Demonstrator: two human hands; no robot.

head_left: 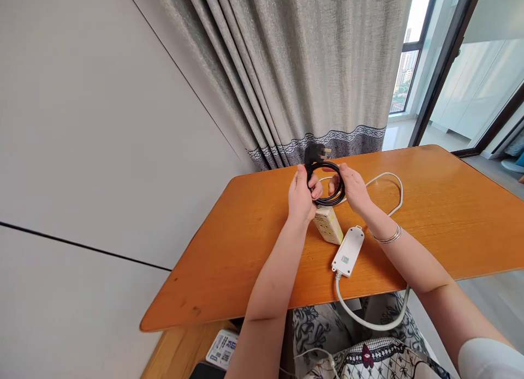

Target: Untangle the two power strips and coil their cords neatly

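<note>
Between my hands, above the table, is a coiled black power cord (328, 203) with a black three-pin plug (314, 152) standing up at its top left. My left hand (302, 196) is closed on the coil's left side, thumb upward near the plug. Closed around the coil's right side is my right hand (352, 188). Just below the coil, a cream socket block (328, 226) rests on the table, partly hidden by my left hand. Beside it lies a white power strip (349, 252), its underside with a small label facing up. A white cable (370, 325) loops from it over the table's front edge.
The wooden table (229, 259) stands against a pale wall panel (102, 122). A grey curtain (327, 68) hangs behind it. More white cord (399, 188) curves across the right side. Below the front left edge lies a white labelled box (222, 349).
</note>
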